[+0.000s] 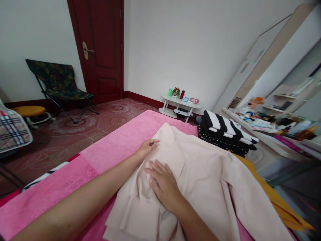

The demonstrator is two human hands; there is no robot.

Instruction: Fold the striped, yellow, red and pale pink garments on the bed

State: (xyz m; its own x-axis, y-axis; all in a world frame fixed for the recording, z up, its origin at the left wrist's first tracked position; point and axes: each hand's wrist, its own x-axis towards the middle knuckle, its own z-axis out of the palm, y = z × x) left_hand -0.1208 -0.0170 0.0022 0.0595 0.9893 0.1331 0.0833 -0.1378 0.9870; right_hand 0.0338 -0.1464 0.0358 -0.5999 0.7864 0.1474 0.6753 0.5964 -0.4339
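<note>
A pale pink long-sleeved top [200, 167] lies spread on a pink bed cover, one sleeve stretched toward the lower right. The other sleeve is folded in over the body, its cuff pointing toward me. At the garment's left edge, my left hand [148, 148] rests with fingers slightly bent, their tips on the fabric near the shoulder. My right hand [164, 185] lies flat on the folded sleeve, fingers spread. Around that palm the cloth is wrinkled.
Folded black-and-white striped clothes [225, 129] are stacked at the bed's far right, beside a mustard-yellow cloth [278, 204]. The pink bed cover [125, 137] extends left. Beyond are a small white table [170, 100], a camouflage folding chair [59, 80] and a cluttered dressing table [265, 137].
</note>
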